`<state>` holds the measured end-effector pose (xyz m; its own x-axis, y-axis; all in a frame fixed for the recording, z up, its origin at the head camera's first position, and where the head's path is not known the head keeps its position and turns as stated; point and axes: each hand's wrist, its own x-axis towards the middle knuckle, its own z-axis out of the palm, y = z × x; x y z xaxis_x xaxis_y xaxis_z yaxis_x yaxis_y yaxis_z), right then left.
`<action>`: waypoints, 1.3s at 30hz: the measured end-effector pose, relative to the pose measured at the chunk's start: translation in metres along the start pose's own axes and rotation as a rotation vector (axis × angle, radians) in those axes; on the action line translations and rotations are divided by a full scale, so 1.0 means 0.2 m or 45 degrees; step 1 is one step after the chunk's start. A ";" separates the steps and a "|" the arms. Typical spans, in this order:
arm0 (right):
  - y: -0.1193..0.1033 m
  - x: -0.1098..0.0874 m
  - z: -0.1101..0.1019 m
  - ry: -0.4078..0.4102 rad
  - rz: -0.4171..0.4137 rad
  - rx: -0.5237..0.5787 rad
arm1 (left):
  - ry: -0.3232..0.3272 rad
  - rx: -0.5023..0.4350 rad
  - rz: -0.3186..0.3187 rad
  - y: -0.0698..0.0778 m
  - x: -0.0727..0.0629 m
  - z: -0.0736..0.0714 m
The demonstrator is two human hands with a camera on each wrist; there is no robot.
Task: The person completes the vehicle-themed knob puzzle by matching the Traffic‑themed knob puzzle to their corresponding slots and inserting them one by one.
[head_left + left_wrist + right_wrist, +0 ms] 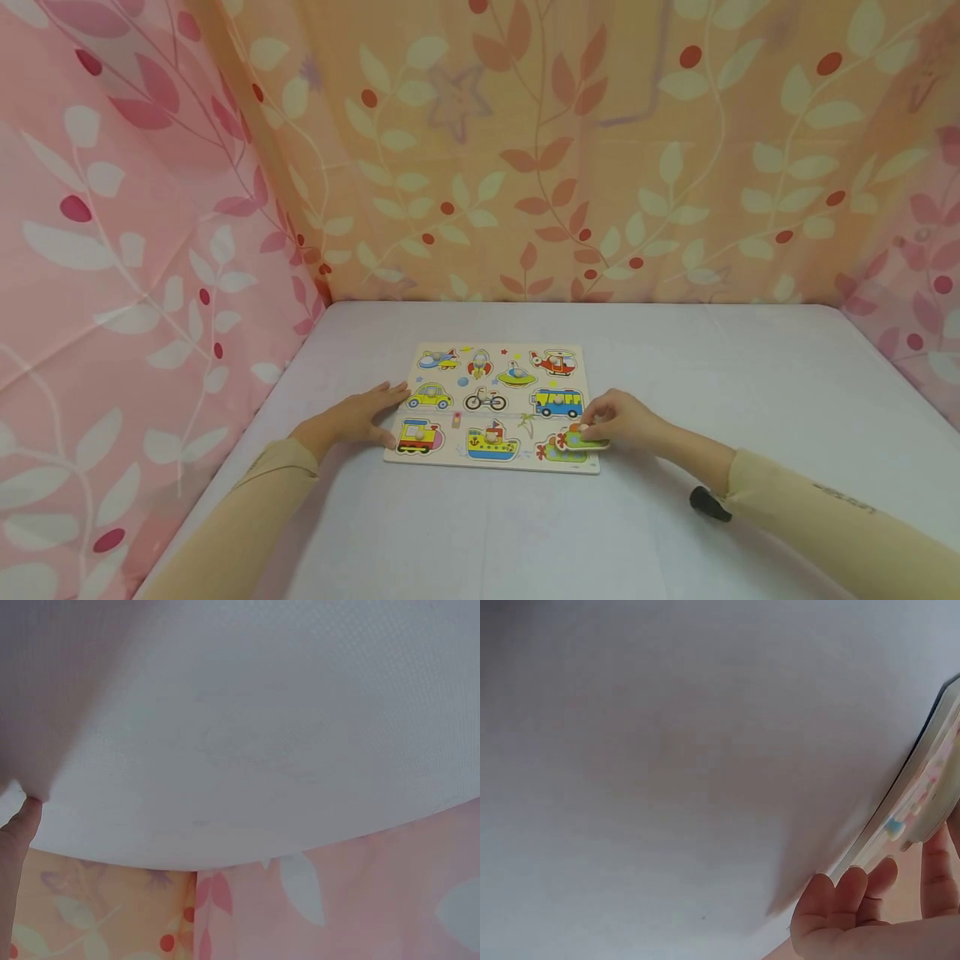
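Note:
On the white tabletop lies a wooden knob puzzle board (454,452) with vehicle pieces. My right hand (626,422) pinches a green submarine piece (573,442) with a red propeller, tilted just above its matching printed recess (553,454) at the board's lower right corner. In the right wrist view, the fingers (934,881) hold the piece (939,799) over the board's edge (889,806). My left hand (365,414) touches the board's left side with fingers extended. The left wrist view catches only one finger (21,829).
Other pieces sit in the board, among them a train (420,442), a ship (491,446), a blue bus (558,408) and a red helicopter (553,364). A black object (709,504) is by the right sleeve. Floral curtains (540,167) stand behind and beside the table.

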<state>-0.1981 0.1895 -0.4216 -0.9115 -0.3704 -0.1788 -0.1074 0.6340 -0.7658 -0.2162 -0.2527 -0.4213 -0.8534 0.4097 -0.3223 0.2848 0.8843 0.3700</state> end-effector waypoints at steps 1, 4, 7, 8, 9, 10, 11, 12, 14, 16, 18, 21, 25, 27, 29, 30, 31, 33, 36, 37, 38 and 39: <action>0.00 0.00 0.01 -0.006 -0.005 -0.002 | 0.002 -0.003 -0.001 0.00 0.00 0.00; 0.00 0.01 0.02 -0.021 -0.028 -0.015 | 0.004 -0.005 -0.004 0.00 0.00 0.00; 0.00 0.01 0.03 -0.026 -0.048 -0.030 | 0.003 -0.006 -0.013 0.00 0.00 0.00; -0.01 0.01 0.03 -0.026 -0.054 -0.037 | 0.002 -0.003 -0.013 0.01 0.00 0.00; -0.01 0.01 0.04 -0.026 -0.060 -0.045 | 0.001 -0.002 -0.016 0.01 0.00 0.00; -0.01 0.01 0.04 -0.027 -0.067 -0.056 | 0.000 -0.001 -0.016 0.01 0.00 0.00; -0.02 0.01 0.05 -0.026 -0.059 -0.064 | -0.001 -0.001 -0.016 0.01 0.00 0.00; -0.02 0.01 0.05 -0.027 -0.063 -0.077 | 0.000 -0.002 -0.014 0.01 0.00 0.00; -0.03 0.01 0.06 -0.025 -0.042 -0.086 | 0.002 -0.004 -0.008 0.01 0.01 0.00; -0.04 0.01 0.07 -0.031 -0.032 -0.102 | 0.003 -0.006 -0.002 0.01 0.01 0.00; -0.04 0.01 0.07 -0.038 -0.027 -0.115 | 0.003 -0.004 0.004 0.01 0.01 0.00; -0.05 0.03 0.08 -0.045 -0.043 -0.150 | 0.001 0.000 0.003 0.00 0.01 0.00; -0.05 0.05 0.09 -0.042 -0.078 -0.181 | -0.002 0.004 -0.010 0.00 0.01 0.00; -0.05 0.05 0.09 -0.047 -0.084 -0.185 | -0.005 0.003 -0.019 0.00 0.02 0.00; -0.05 0.06 0.09 -0.056 -0.079 -0.177 | -0.008 0.001 -0.026 0.00 0.02 0.00; -0.06 0.06 0.09 -0.061 -0.075 -0.167 | -0.009 0.002 -0.026 0.00 0.02 0.00; -0.06 0.06 0.08 -0.064 -0.066 -0.158 | -0.010 0.001 -0.027 0.00 0.02 0.00; -0.07 0.06 0.08 -0.064 -0.023 -0.123 | -0.009 0.001 -0.022 0.00 0.02 0.00; -0.08 0.05 0.08 -0.048 0.032 -0.075 | -0.002 -0.003 -0.011 0.01 0.02 0.01; -0.08 0.05 0.09 -0.046 0.048 -0.067 | 0.000 -0.003 -0.012 0.01 0.02 0.01; -0.08 0.05 0.09 -0.048 0.054 -0.069 | 0.002 -0.001 -0.009 0.01 0.02 0.01; -0.09 0.05 0.10 -0.048 0.057 -0.077 | 0.003 -0.002 -0.009 0.01 0.02 0.01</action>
<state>-0.1975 0.1619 -0.4221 -0.9003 -0.3656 -0.2362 -0.0918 0.6899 -0.7181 -0.2180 -0.2496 -0.4228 -0.8566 0.4025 -0.3228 0.2777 0.8869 0.3692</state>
